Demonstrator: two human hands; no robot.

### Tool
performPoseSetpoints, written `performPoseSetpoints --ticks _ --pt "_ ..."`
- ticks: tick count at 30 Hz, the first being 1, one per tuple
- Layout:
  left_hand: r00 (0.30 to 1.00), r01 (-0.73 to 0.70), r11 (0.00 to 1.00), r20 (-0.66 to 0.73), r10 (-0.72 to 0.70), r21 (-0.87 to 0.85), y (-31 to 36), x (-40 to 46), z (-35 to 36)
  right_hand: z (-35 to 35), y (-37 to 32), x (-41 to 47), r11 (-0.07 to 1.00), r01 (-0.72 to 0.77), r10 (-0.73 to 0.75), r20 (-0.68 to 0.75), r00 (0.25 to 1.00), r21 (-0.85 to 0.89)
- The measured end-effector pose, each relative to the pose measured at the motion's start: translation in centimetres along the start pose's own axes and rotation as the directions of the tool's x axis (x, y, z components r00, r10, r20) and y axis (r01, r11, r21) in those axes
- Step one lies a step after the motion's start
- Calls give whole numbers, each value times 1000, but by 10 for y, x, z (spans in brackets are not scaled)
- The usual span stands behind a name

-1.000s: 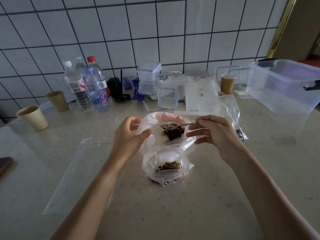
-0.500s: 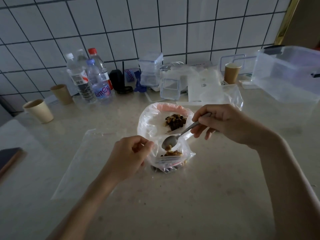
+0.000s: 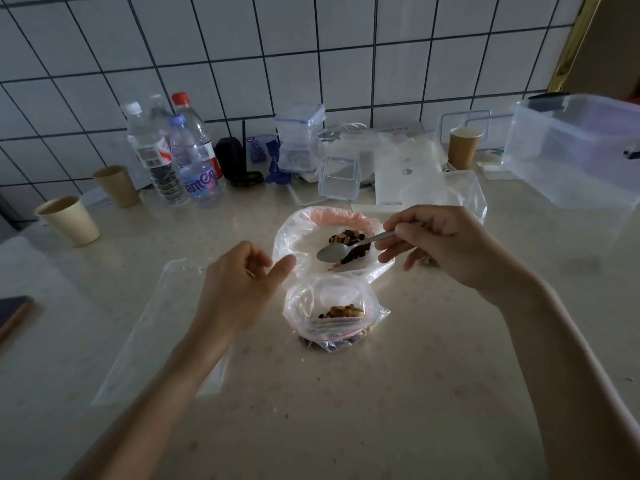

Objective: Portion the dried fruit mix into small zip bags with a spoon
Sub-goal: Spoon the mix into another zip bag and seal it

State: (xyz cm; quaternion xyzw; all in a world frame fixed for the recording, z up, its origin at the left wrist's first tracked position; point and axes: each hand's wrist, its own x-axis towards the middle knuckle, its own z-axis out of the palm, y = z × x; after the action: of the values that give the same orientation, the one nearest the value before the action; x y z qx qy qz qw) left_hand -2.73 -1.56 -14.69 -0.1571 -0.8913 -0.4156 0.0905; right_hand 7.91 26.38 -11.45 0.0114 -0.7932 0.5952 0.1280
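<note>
A large clear bag [image 3: 298, 237] with a pink rolled rim lies open on the counter, with dried fruit mix [image 3: 346, 236] inside. Just in front stands a small zip bag [image 3: 332, 323], its mouth open, holding some mix. My right hand [image 3: 450, 247] grips the handle of a metal spoon [image 3: 334, 252]. The spoon's bowl is empty and hovers over the large bag's opening. My left hand [image 3: 242, 285] is curled beside the large bag, thumb against its left rim. Whether it pinches the plastic is unclear.
An empty flat zip bag [image 3: 156, 323] lies on the left under my left forearm. Water bottles [image 3: 180, 157], paper cups [image 3: 69, 220] [image 3: 464, 147], small clear boxes [image 3: 339, 178] and more bags line the tiled wall. A big clear tub [image 3: 581, 150] stands far right; a dark phone [image 3: 14, 313] far left.
The spoon carried mix from the large bag down into the small bag and is back over the large bag, empty. My left hand moved from the small bag's mouth to the large bag's rim.
</note>
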Motion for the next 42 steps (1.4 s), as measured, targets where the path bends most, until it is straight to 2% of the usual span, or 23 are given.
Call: performPoseSetpoints --ticks 2,3,7,9,14,18,21,25,31,36,42 --pt "997 3 999 -71 -1 32 -1 16 6 7 6 4 997 -78 78 -30 996 31" --pt "998 23 999 -62 -20 49 -2 24 11 9 9 5 993 -106 108 -46 993 45" --pt "972 144 987 176 -154 64 -3 44 33 14 16 9 984 -169 174 -91 981 62" --pt "962 99 992 246 -115 77 -3 47 42 12 19 8 980 -187 192 -90 977 62" --pt "959 -30 999 281 19 33 -2 42 46 3 19 5 970 -222 229 -64 971 100" --pt "963 11 1000 271 -5 -20 -4 42 46 8 19 4 959 -257 260 -12 965 117" --pt "955 -11 1000 298 12 -5 -4 43 47 17 20 5 948 -303 304 13 953 100" --pt "949 -27 1000 316 24 5 -4 41 47 22 20 4 939 -324 331 -46 943 112" --pt "929 -79 997 365 64 26 -6 41 47 19 21 6 952 -292 305 -195 932 93" --pt "919 -94 996 384 85 3 -4 38 44 34 26 10 973 -226 207 -257 944 -49" --pt "921 -92 996 381 83 5 -1 37 45 45 29 12 971 -219 173 -352 920 -93"
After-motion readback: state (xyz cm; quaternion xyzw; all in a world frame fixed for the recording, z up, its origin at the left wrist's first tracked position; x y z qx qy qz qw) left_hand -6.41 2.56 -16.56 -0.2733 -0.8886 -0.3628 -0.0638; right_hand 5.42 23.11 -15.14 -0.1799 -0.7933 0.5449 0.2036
